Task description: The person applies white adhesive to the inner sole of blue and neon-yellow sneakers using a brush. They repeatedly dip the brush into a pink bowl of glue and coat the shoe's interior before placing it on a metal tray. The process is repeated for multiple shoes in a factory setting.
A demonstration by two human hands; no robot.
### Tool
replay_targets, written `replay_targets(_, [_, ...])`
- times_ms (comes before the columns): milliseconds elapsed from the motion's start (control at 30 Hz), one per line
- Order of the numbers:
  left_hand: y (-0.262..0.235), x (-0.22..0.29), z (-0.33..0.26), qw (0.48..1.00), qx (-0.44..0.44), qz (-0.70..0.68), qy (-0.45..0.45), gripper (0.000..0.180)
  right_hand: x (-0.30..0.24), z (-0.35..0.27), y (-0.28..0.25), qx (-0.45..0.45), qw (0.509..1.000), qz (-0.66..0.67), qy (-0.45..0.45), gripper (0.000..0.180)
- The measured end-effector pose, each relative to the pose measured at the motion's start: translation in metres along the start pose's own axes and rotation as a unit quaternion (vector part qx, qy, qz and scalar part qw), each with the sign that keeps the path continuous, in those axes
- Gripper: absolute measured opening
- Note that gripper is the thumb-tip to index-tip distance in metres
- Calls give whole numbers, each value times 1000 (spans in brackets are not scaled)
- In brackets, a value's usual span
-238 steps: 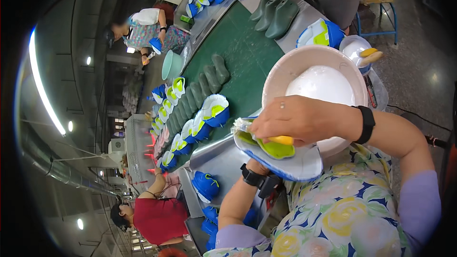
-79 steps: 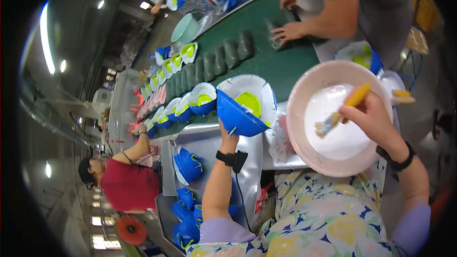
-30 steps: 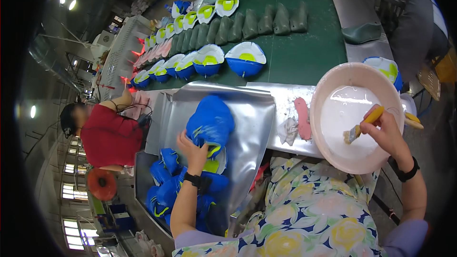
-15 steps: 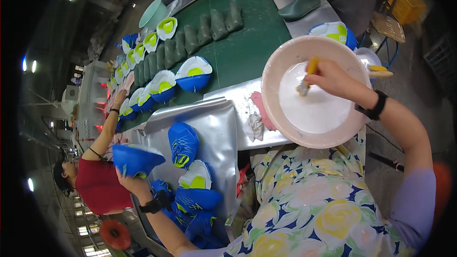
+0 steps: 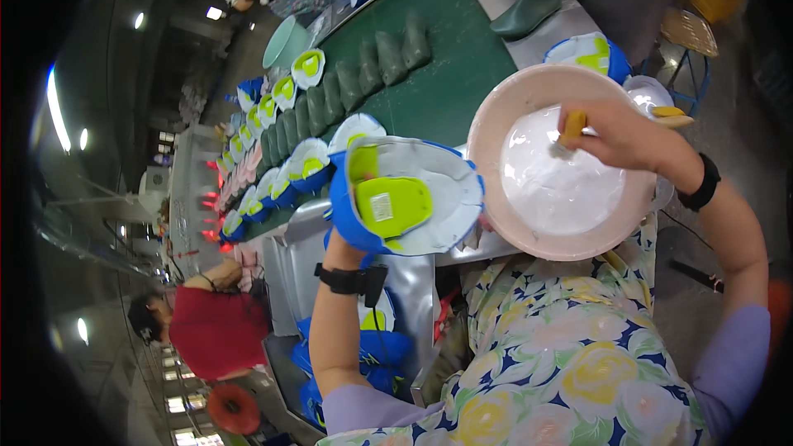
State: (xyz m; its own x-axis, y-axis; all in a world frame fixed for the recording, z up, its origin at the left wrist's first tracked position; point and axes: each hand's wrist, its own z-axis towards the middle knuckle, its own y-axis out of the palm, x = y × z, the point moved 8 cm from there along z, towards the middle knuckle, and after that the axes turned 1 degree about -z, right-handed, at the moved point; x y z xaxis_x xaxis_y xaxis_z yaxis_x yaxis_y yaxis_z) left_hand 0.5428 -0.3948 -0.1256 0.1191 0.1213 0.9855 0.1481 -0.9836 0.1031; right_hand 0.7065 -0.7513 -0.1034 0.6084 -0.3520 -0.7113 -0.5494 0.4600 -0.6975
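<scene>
My left hand (image 5: pixel 342 249) is closed on a blue shoe upper (image 5: pixel 442 194), held up just left of the basin. Its open underside faces me, showing a white lining and a lime-green insole part with a white label. The upper hides most of my left fingers. Over the pink basin (image 5: pixel 493 144), my right hand (image 5: pixel 613 134) grips a short brush (image 5: pixel 573 126) by its yellow handle. The bristles point down at the white liquid (image 5: pixel 553 190) in the basin; whether they touch it I cannot tell.
Several shoe uppers (image 5: pixel 310 161) and dark green shoe lasts (image 5: pixel 370 66) stand in rows on the green conveyor belt (image 5: pixel 462 41). More blue uppers (image 5: pixel 388 351) lie piled at lower left. A single last (image 5: pixel 527 12) rests beyond the basin. A co-worker in red (image 5: pixel 216 326) is at left.
My left hand has brought the shoe upper rightward to the basin and turned its open side toward me. My right hand keeps the brush over the liquid. The co-worker in red has shifted.
</scene>
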Motion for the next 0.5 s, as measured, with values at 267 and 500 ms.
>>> replay_targets(267, [78,-12,69,988,-87,-128,-25,65,-38,20,-38,144,974,73,-160,19])
replay_targets(500, [78,-35,66,973,78,-199,87,60,-1,5,-29,227,956,172,78,33])
